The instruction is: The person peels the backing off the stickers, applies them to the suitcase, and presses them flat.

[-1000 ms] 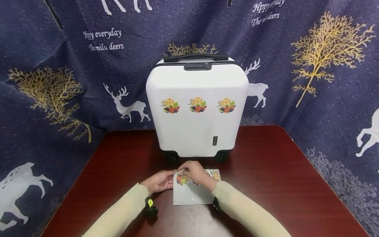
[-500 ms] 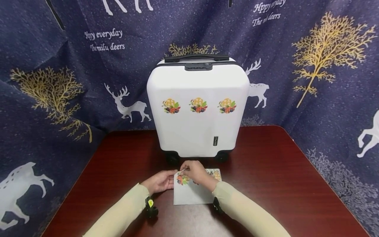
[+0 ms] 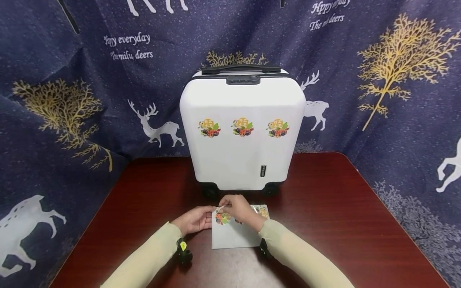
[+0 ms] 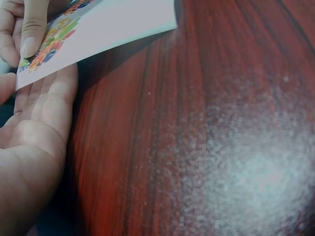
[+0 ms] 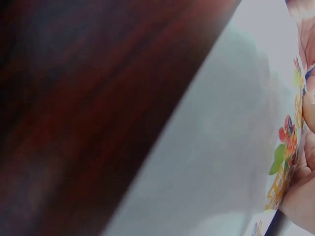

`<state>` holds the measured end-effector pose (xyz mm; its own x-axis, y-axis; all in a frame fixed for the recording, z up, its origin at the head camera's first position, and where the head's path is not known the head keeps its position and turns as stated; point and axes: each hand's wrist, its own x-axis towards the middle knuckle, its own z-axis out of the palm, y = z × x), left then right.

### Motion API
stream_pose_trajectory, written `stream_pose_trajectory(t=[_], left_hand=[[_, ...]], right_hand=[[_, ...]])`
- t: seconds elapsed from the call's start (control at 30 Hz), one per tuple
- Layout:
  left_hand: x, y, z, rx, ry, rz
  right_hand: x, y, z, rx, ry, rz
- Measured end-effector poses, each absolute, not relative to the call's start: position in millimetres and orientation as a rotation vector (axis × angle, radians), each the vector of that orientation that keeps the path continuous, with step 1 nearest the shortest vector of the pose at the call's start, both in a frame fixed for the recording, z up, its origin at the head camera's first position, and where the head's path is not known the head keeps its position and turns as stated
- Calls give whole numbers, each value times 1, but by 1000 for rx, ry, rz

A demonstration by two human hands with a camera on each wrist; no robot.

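A white sticker sheet (image 3: 234,236) printed with colourful fruit stickers is on the table, its left part raised in the left wrist view. My left hand (image 3: 194,221) holds its left edge, with fingers (image 4: 54,101) underneath and the thumb at the corner. Bent over the sheet's upper edge, my right hand (image 3: 239,209) pinches near the upper left corner; its thumb (image 4: 32,37) lies by a fruit sticker (image 4: 54,46). Whether a sticker edge is lifted there is hidden by the fingers. In the right wrist view, the sheet (image 5: 211,132) curves up toward the hands.
A white suitcase (image 3: 241,160) stands upright behind the hands, with three fruit stickers in a row across its front. It rests on the dark red wooden table (image 3: 324,224). Behind hangs a blue cloth (image 3: 151,84) printed with deer and trees.
Both hands stay at the sheet's upper left corner, with only slight shifts of the right fingers. The whole view drifts a little.
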<state>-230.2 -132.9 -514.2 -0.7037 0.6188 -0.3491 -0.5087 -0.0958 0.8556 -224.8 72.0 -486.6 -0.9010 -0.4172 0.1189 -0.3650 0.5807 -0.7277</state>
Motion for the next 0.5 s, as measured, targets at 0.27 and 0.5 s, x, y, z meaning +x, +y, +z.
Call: stream_pose_trajectory(t=[0.27,0.5], left_hand=[[-228,-135,-513,138,1401,1901],[-231,-136,-516,194,1387,1900]], right_hand=[[-227,72,-491,-743,2720,-1193],[-227,72,-491,-780,2750,-1192]])
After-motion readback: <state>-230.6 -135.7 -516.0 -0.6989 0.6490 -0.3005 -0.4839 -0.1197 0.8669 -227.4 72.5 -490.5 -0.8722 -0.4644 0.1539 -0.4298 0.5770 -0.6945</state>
